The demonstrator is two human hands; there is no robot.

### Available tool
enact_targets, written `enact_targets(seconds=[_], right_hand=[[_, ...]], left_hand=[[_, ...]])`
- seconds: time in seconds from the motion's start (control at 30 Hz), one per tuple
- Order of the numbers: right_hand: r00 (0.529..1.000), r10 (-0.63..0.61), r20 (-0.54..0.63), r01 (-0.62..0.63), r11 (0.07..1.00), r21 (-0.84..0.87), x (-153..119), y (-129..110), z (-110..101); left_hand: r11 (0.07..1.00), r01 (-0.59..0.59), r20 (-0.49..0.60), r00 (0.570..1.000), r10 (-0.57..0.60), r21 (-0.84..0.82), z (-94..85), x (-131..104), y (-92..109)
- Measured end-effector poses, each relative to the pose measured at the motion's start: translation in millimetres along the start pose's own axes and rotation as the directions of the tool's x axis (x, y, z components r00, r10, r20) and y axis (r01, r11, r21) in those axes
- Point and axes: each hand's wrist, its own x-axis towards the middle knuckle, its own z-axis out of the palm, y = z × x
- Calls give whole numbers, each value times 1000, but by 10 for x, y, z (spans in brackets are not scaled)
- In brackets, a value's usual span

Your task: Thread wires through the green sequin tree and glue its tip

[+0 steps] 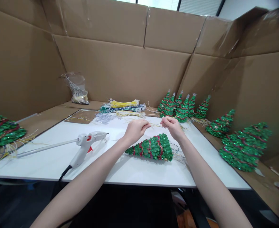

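My left hand (136,129) is closed in a pinch on thin pale wires (155,125) above the white board. Facing it, my right hand (171,126) pinches thin yellowish wires too, with a narrow gap between both hands. Below them a green tinsel tree (152,148) with red garland lies on its side, tip to the left. Dark and pale wires (177,152) trail from its base, near my right forearm. Whether one wire runs between both hands is too fine to tell.
A white glue gun (84,145) with a long glue stick lies at left. Behind are wire bundles (122,106) and a plastic bag (77,90). Several trees (183,107) stand at the back right; others lie at the right (245,147) and far left (3,129). Cardboard walls (120,69) surround the table.
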Motion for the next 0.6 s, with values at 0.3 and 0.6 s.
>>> enact_targets(seconds=[0.3,0.6], right_hand=[[992,23,-124,-11,995,97,19,-8,-42],[1000,-2,3,2,1000,-22,-29,24,30]], left_hand=[[984,119,-116,988,-104,133,-63,18,-86],[970,104,-60,994,-93,218,-13,-21,-15]])
